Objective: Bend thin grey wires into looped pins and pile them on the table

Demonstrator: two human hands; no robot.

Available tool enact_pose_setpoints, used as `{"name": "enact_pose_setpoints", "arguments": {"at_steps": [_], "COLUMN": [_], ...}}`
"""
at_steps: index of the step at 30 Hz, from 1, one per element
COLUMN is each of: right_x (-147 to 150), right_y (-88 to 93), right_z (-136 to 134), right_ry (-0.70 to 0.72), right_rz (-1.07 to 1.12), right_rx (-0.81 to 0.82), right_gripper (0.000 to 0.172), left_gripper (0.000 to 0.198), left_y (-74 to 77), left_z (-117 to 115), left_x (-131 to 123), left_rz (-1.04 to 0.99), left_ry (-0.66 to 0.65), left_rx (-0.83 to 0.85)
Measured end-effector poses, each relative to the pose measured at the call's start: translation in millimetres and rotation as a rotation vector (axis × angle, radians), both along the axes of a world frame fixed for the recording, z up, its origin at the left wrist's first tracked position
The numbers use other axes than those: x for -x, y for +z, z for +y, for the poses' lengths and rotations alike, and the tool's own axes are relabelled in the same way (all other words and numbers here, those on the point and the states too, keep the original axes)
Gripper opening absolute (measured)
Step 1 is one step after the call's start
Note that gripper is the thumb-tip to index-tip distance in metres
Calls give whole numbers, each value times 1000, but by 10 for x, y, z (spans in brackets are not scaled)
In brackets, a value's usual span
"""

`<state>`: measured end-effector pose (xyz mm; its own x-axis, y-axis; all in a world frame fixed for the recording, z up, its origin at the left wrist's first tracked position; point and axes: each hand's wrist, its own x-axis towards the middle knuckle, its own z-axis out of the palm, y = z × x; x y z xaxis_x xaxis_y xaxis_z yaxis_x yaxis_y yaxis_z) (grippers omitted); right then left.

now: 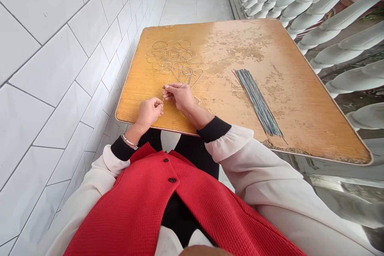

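Near the front left of the wooden table, my left hand pinches the lower end of a thin wire. Just above and to the right, my right hand is closed on the same wire, its fingertips a short way from the left ones. Beyond my hands lies a loose heap of thin wires bent into loops, some with straight tails pointing toward me. A bundle of straight grey-blue wires rests on the right half of the table, slanting toward its front edge.
A white tiled wall runs close along the left. White balusters line the right side beyond the table edge. The tabletop's surface is worn and peeling, with a chipped front edge at the right. Pale floor shows behind the table.
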<state>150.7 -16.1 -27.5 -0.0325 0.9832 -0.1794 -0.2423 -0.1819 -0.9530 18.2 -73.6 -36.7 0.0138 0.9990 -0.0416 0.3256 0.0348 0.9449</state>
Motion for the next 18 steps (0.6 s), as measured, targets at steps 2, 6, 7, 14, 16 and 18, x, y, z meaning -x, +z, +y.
{"name": "enact_pose_setpoints", "arguments": {"at_steps": [2, 6, 7, 14, 16, 18], "right_x": [0, -9, -11, 9, 17, 20], "right_y": [-7, -25, -24, 48, 65, 67], "right_z": [-2, 8, 11, -19, -34, -38], "right_ry": [2, 3, 1, -40, -43, -39], "right_rz": [-11, -47, -50, -60, -59, -64], "right_rx": [-5, 9, 13, 55, 57, 57], "right_gripper": [25, 23, 23, 30, 32, 32], "left_gripper": [13, 15, 15, 8, 8, 8], "left_y": [-52, -73, -61, -5, -9, -17], "left_z": [18, 29, 27, 7, -1, -4], "left_x": [14, 39, 41, 41, 44, 47], "left_rz": [34, 0, -23, -59, -20, 43], "left_ry": [-29, -52, -46, -24, -35, -44], "left_rx": [-26, -3, 14, 54, 30, -6]}}
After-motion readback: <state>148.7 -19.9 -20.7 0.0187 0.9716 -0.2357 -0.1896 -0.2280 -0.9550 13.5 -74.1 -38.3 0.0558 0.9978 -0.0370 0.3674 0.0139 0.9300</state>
